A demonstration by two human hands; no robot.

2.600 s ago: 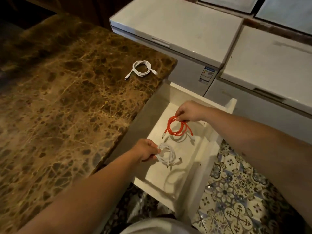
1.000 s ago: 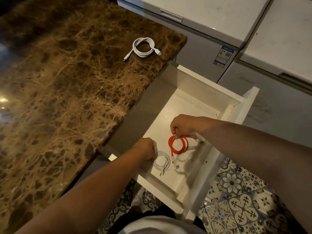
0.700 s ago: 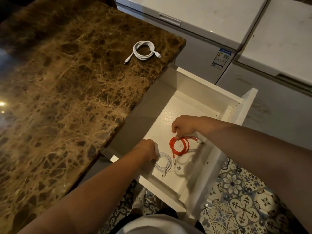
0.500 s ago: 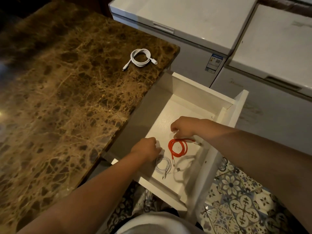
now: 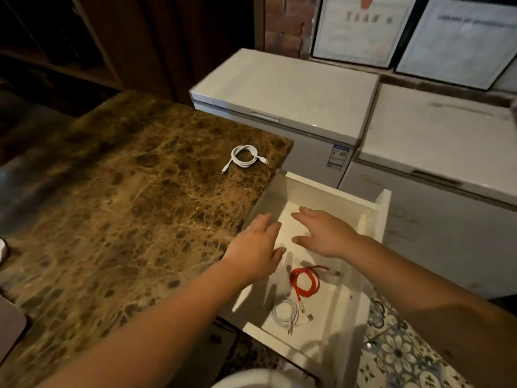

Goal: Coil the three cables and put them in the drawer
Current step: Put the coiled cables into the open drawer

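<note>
Marble in mottled brown and gold forms the countertop [image 5: 117, 208], the biggest surface in view, filling the left half. Behind it stand two white chest freezers [image 5: 282, 91], lids closed; the nearer one carries a small blue-and-white label [image 5: 338, 157] on its front, its print too small to read. Two framed certificates [image 5: 361, 26] lean on the brick wall above them, with a red emblem and lines of characters too blurred to make out. Patterned blue floor tiles [image 5: 397, 357] show at lower right.

Pulled out from the counter's edge is the white drawer [image 5: 333, 197]. Both bare hands hover above its far half, palms down, fingers spread and holding nothing: the left hand [image 5: 258, 247] at the drawer's left side, the right hand [image 5: 326, 233] just beside it. On the drawer floor nearer the person lies the coiled red cable [image 5: 306, 282], and just beside it, closer still, the coiled white cable [image 5: 286, 313]. A third white cable [image 5: 246, 156], also coiled, lies on the countertop near its far right corner, well apart from the drawer's contents.
</note>
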